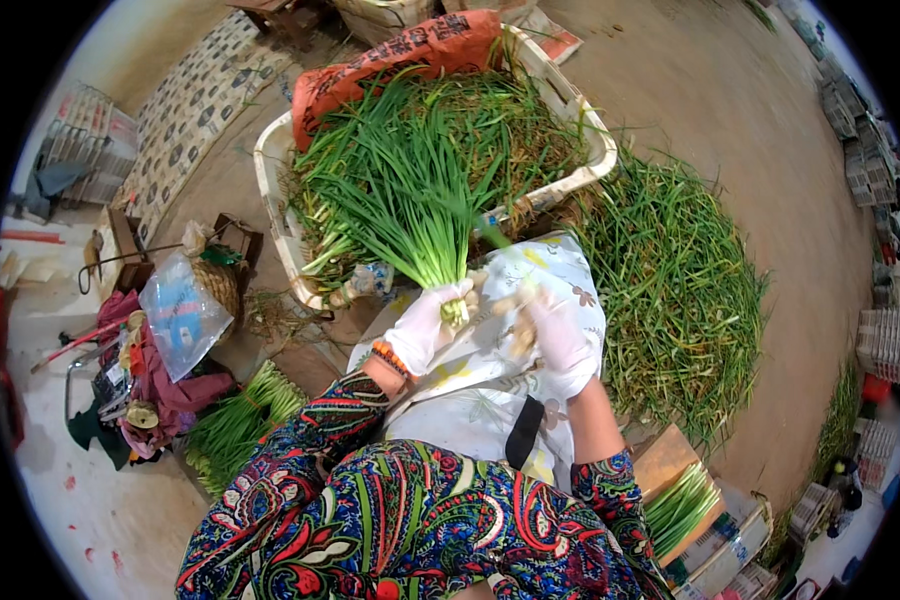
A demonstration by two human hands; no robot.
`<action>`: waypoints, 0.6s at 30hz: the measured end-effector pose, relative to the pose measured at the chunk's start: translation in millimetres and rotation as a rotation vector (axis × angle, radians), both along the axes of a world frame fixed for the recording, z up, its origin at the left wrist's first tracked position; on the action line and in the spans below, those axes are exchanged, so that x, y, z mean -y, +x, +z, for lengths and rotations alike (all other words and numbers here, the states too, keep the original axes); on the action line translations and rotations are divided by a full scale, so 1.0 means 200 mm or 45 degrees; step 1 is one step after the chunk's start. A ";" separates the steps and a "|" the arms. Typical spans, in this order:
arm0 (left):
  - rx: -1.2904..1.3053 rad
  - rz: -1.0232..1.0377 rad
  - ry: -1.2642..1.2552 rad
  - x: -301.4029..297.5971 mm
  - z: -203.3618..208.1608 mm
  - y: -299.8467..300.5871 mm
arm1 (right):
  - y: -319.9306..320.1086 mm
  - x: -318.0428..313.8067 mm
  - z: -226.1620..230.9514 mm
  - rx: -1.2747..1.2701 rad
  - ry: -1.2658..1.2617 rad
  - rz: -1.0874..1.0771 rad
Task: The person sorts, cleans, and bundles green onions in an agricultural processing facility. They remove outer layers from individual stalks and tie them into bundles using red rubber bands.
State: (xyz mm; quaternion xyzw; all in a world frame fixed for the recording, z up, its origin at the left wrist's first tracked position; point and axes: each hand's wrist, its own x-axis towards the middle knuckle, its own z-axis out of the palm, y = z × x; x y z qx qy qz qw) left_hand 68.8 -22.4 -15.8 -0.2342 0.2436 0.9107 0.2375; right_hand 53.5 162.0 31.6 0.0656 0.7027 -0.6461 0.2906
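A clear plastic bag (178, 318) lies at left; then a pile of green stalks (245, 412); then the white crate (270, 178) of greens; the gloved left hand (422, 325) is clamped round the pale ends of a green bunch (425, 225), its leaves over the crate; the right hand (553, 335), blurred, is just beside, its grip impossible to tell; rightmost, a leafy heap (675, 310) covers the floor.

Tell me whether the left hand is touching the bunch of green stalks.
Touching: the head view shows the left hand closed around the lower part of the bunch.
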 end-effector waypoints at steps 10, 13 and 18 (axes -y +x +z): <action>0.065 -0.002 0.061 0.09 -0.06 0.21 | 0.15 0.45 -0.18 -0.783 1.233 0.898; 0.133 -0.021 -0.033 0.17 0.00 0.23 | 0.17 0.43 -0.16 -0.935 1.008 1.027; -0.030 -0.078 -0.422 0.26 0.20 0.24 | 0.00 0.29 0.02 0.262 0.109 0.985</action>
